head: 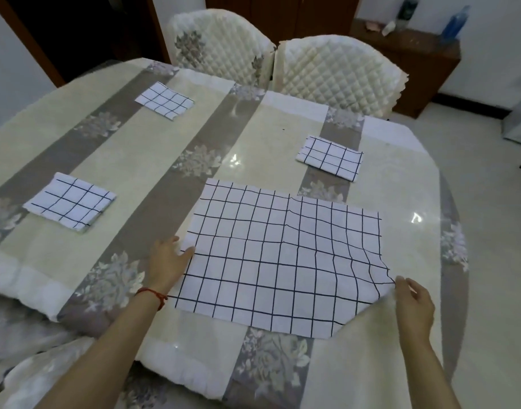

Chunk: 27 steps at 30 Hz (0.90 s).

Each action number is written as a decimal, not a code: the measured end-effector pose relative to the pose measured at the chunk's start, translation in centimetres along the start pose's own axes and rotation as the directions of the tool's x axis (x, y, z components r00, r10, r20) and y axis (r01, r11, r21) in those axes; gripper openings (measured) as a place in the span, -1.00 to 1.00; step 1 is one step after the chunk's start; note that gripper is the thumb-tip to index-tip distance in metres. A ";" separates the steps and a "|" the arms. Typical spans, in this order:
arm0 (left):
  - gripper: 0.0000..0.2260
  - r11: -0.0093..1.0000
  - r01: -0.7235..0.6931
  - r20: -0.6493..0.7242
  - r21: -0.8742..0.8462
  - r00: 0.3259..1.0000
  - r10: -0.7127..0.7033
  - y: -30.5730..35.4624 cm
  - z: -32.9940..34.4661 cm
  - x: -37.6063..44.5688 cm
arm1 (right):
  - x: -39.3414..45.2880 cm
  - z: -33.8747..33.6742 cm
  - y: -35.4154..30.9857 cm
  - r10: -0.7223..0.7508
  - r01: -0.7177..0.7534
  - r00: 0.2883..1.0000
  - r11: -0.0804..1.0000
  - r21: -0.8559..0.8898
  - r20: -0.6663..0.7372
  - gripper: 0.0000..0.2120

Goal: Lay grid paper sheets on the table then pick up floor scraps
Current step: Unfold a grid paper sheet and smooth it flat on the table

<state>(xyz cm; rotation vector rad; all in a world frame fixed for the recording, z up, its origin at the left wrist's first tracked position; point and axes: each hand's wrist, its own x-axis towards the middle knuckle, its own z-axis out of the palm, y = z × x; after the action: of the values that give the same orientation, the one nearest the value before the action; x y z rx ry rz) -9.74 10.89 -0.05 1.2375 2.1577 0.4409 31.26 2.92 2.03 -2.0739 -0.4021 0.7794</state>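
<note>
A large white sheet with a dark grid [279, 258] lies spread on the table [400, 184] in front of me, its near right corner lifted and rippled. My left hand [167, 258] rests flat on the sheet's left edge, fingers spread. My right hand [412, 305] pinches the raised right corner. Three small folded grid sheets lie farther off: one at the left [70, 200], one at the far left [164, 100], one at the right [330, 157].
The table wears a cream and grey floral cloth under a glossy cover. Two quilted white chairs [336, 72] stand at its far side. A dark wooden cabinet [412, 57] with bottles is at the back right. Pale tiled floor [495, 261] shows to the right with small dark bits.
</note>
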 end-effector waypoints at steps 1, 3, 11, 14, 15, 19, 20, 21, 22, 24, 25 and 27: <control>-0.48 0.998 0.006 -0.005 0.058 1.000 -0.006 0.2 0.1 -0.2 | 0.0 -0.1 0.3 0.052 -0.054 0.998 0.998 0.041 0.045 -0.67; -0.39 0.993 0.026 -0.018 0.113 1.000 -0.024 0.8 0.4 -0.7 | -0.2 0.0 0.7 0.093 -0.108 0.987 0.988 0.109 0.131 -0.78; -0.65 0.991 0.027 -0.037 -0.128 0.999 -0.032 0.1 0.8 -1.1 | -1.9 0.4 1.3 -0.017 0.007 0.981 0.999 0.050 0.194 -0.75; -0.56 0.983 -0.033 -0.032 -0.182 0.999 0.027 -0.8 -0.1 -1.2 | -2.3 -0.2 1.0 -0.084 0.080 0.985 0.996 0.029 0.151 -0.66; -0.54 0.981 -0.049 -0.036 -0.188 0.998 0.043 -0.7 -0.5 -1.3 | -2.5 -0.4 0.9 -0.101 0.099 0.984 0.995 0.022 0.144 -0.62; -0.73 0.976 0.013 0.023 -0.217 1.000 -0.008 -1.5 -1.6 -1.0 | -3.6 -1.2 1.1 -0.141 0.147 0.979 0.989 -0.032 0.147 -0.56; -0.78 0.977 0.004 0.020 -0.214 1.000 0.000 -1.8 -1.7 -0.8 | -3.9 -1.2 1.3 -0.148 0.160 0.978 0.984 -0.077 0.144 -0.54; -0.71 0.979 -0.011 0.026 -0.203 1.000 0.017 -1.7 -2.0 -1.0 | -4.3 -1.4 1.5 -0.146 0.163 0.978 0.980 -0.114 0.148 -0.54; -0.68 0.979 -0.022 0.040 -0.203 0.999 0.031 -2.1 -1.8 -0.8 | -4.5 -1.5 1.7 -0.130 0.152 0.978 0.980 -0.129 0.162 -0.53; -0.68 0.983 -0.015 0.065 -0.185 0.998 0.028 -2.3 -2.0 -0.9 | -4.9 -1.6 2.3 -0.083 0.113 0.977 0.982 -0.149 0.194 -0.58; -0.69 0.986 -0.027 0.071 -0.164 0.997 0.039 -2.3 -2.1 -1.1 | -5.2 -1.6 2.5 -0.057 0.091 0.981 0.979 -0.180 0.184 -0.59; -0.87 0.988 -0.071 0.087 -0.134 0.993 0.083 -2.8 -2.0 -1.3 | -5.5 -1.6 3.2 0.000 0.036 0.989 0.969 -0.243 0.146 -0.54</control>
<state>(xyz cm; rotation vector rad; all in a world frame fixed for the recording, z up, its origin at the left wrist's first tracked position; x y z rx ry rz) -12.42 8.40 0.33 1.2463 1.9768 0.5382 28.14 -2.86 2.22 -2.2447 -0.6241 0.9120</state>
